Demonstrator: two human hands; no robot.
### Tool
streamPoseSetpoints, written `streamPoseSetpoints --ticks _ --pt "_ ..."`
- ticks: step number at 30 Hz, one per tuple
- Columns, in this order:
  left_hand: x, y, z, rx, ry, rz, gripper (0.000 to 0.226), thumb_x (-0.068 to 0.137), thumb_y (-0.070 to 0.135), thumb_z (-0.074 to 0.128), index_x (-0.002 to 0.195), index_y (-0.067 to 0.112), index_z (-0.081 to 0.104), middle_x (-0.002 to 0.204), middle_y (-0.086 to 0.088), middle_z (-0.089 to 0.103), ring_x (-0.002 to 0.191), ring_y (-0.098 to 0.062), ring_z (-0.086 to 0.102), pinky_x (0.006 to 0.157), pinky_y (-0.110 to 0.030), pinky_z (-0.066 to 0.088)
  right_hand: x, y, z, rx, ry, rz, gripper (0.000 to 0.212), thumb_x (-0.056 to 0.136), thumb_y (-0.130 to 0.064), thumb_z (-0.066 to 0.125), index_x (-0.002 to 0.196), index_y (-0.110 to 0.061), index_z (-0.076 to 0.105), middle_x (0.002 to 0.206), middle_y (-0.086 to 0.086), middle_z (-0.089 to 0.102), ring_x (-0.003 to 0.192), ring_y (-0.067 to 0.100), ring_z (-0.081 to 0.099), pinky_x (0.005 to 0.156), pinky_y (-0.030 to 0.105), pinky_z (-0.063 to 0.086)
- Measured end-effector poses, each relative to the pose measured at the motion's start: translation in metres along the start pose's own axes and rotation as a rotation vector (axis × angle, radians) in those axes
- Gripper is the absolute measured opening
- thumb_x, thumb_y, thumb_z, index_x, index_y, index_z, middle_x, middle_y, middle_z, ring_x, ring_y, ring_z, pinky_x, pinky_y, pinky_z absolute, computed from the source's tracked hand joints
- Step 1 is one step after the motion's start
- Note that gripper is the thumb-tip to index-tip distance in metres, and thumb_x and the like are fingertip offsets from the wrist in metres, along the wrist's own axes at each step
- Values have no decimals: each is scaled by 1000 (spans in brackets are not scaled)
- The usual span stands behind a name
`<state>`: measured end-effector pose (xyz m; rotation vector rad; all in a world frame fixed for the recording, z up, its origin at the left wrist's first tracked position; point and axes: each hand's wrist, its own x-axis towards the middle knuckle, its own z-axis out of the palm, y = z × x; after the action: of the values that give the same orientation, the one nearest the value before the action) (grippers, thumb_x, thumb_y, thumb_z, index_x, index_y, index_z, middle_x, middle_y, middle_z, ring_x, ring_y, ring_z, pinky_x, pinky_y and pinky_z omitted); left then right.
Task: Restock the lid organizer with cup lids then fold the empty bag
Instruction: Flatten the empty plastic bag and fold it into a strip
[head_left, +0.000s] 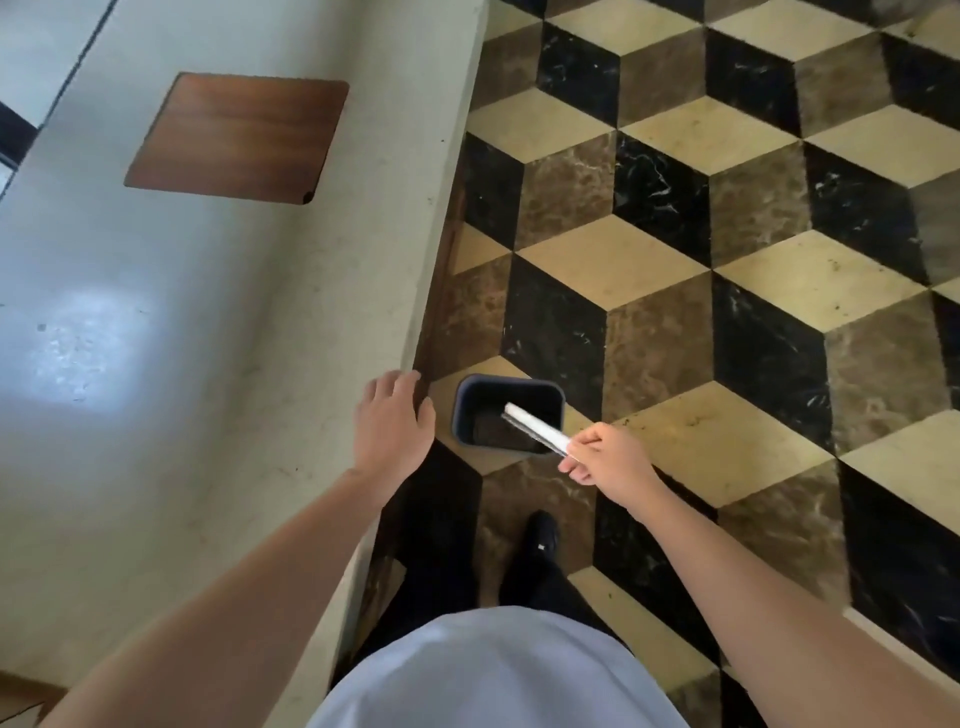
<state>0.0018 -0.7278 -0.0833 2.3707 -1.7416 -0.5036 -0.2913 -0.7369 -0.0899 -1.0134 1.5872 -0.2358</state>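
Two hands: right hand (605, 457) pinches one end of the folded bag (535, 428); left hand (392, 423) lies slack and holds nothing, fingers resting on the desk (208, 338) edge.
Bag: a flat white strip, its far end over the open bin (506, 410), just ahead of the right hand.
Bin: on the floor (727, 234), between the hands, close beside the desk.
Stage, as I judge it: folding looks done; the bag seems about to be dropped.
Risk one: the strip reaches across the rim, so on release it may catch there and tip out.
Risk two: thin film may spring open once unpinched.
Risk three: a light bag may drift past the bin.
Organizer: not in view.
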Motion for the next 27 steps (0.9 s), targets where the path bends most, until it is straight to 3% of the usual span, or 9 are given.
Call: streamPoseSetpoints --ticks 3,5,10,16,22,27 --pt "19 -16 19 225 -24 9 54 102 52 38 152 33 31 165 -6 27 154 -32 19 120 -48 14 17 23 10 77 89 122 8 97 -17 62 98 -10 66 73 4 75 58 10 67 57 22 56" --pt "29 -23 33 280 -27 25 60 101 55 34 156 35 23 169 -6 17 156 -32 8 120 -48 7 31 35 20 91 152 194 9 96 -22 64 97 -15 69 77 4 75 62 12 66 60 24 58" --pt "38 -46 56 417 54 150 55 98 45 36 151 32 37 171 -9 2 157 -34 -5 126 -49 -5 86 52 49 79 255 311 13 96 -20 64 100 -17 75 81 1 73 72 13 70 68 27 61" --pt "37 -54 52 442 -33 231 55 93 39 45 147 30 48 170 -15 -5 156 -37 -8 125 -56 6 163 50 89 -86 140 385 30 92 -6 65 121 -11 67 106 10 69 94 26 69 84 41 61" --pt "37 -45 41 409 -108 188 54 90 35 49 143 30 50 170 -18 -6 156 -39 -9 124 -58 7 210 36 114 -102 208 457 8 90 -12 69 99 -12 68 103 12 70 96 31 69 87 45 60" --pt "37 -44 39 384 -130 168 47 85 32 59 132 28 63 169 -20 -4 156 -39 -9 125 -54 0 233 24 122 -113 209 467 18 94 -20 63 107 -12 72 106 12 71 98 32 68 90 43 58"
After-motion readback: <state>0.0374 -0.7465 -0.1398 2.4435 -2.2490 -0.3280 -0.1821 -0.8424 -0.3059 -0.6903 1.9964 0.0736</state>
